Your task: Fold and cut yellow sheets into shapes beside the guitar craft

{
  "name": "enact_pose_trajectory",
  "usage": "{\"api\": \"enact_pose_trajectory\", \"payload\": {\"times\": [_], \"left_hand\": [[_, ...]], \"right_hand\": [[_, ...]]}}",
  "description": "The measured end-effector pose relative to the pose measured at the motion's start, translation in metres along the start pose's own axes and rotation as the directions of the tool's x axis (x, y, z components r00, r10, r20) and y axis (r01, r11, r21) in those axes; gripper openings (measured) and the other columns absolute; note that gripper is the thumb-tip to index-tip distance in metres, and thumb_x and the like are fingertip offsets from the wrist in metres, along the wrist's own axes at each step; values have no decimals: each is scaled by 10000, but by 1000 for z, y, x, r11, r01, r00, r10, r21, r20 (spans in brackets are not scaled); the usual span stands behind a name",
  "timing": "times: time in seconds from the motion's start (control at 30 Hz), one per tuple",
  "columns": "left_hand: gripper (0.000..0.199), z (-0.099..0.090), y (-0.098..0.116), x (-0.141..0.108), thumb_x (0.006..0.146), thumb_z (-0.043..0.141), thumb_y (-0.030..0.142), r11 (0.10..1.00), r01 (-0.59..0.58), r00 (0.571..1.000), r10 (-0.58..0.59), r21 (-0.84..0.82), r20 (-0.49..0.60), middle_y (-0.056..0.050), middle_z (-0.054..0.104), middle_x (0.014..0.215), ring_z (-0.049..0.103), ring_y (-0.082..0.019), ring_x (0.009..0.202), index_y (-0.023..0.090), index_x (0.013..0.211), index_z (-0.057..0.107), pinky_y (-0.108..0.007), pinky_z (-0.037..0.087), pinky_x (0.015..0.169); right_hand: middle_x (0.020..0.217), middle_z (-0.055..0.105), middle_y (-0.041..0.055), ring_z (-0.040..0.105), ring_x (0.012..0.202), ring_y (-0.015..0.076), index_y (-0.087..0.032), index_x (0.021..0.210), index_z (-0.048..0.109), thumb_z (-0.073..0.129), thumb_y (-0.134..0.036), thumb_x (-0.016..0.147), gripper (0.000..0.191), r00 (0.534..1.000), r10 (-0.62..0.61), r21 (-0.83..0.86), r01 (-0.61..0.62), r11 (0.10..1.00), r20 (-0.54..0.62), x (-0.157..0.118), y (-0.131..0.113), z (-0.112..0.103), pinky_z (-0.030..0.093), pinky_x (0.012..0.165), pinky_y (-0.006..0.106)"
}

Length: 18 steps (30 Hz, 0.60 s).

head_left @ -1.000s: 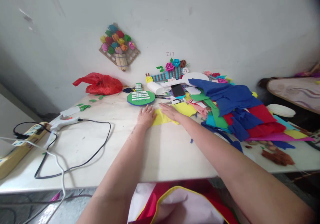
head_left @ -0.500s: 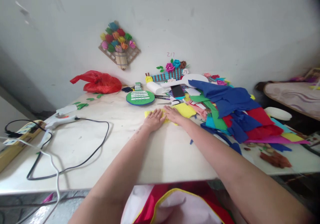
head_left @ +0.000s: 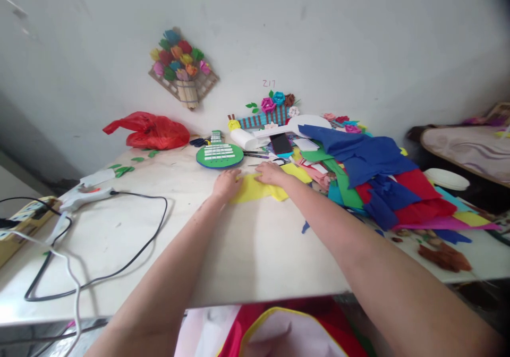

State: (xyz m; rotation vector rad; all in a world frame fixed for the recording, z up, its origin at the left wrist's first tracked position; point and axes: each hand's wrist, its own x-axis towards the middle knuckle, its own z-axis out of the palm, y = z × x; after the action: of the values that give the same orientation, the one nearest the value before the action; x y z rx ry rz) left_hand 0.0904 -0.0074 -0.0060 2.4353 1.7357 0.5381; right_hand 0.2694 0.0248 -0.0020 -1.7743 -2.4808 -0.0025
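A yellow sheet [head_left: 253, 188], looking like crepe paper, lies flat on the white table in front of me. My left hand [head_left: 228, 184] rests on its left end, fingers stretched forward. At the sheet's far edge, my right hand [head_left: 270, 173] lies palm down with its fingers pointing left and slightly bent. Neither hand visibly grips the sheet. Just beyond the right hand are scissors [head_left: 278, 161], partly hidden. A green guitar-shaped craft [head_left: 220, 156] with white strips stands past my left hand.
A heap of coloured sheets [head_left: 358, 158] covers the table's right side. On the left lie a glue gun [head_left: 85, 198] with a looping black cord and a power strip [head_left: 30, 224]. A red plastic bag [head_left: 153, 131] and a dark phone [head_left: 281, 144] sit further back.
My left hand has slid left, away from the right hand, and more of the yellow sheet shows between them. The view has shifted slightly.
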Motion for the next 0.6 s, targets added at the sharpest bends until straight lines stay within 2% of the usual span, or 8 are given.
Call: {"api": "enact_pose_trajectory", "payload": {"times": [0.1, 0.27, 0.4, 0.6], "left_hand": [[453, -4, -8, 5, 792, 481, 377, 995, 41, 999, -41, 88, 6, -109, 553, 1200, 438, -262, 1145, 168, 1187, 554, -337, 351, 926], [514, -1, -10, 15, 745, 506, 496, 992, 43, 998, -47, 116, 30, -104, 555, 1152, 434, -278, 1114, 205, 1165, 567, -361, 353, 905], [536, 1, -10, 24, 685, 558, 528, 990, 37, 997, -45, 135, 55, -98, 560, 1118, 443, -290, 1089, 221, 1123, 591, -387, 342, 909], [491, -1, -15, 33, 632, 610, 481, 998, -41, 995, 37, 42, 94, -75, 598, 1035, 492, -259, 1011, 192, 1029, 610, -325, 385, 839]], "right_hand": [[1240, 528, 103, 460, 1139, 273, -214, 1111, 616, 545, -464, 736, 456, 999, -7, -5, 7, 1000, 39, 6, 2, -7, 364, 903, 322], [1081, 629, 66, 576, 937, 210, -196, 1078, 613, 629, -393, 674, 450, 993, 14, 116, -28, 993, 118, 15, 4, -17, 415, 718, 244], [983, 658, 51, 591, 820, 170, -175, 978, 641, 656, -321, 655, 354, 989, -5, 205, -26, 978, 151, 20, 6, -17, 402, 631, 214], [860, 654, 38, 561, 749, 143, -137, 866, 645, 649, -210, 636, 241, 995, -67, 309, 42, 950, 71, 22, 7, -12, 392, 622, 200]]}}
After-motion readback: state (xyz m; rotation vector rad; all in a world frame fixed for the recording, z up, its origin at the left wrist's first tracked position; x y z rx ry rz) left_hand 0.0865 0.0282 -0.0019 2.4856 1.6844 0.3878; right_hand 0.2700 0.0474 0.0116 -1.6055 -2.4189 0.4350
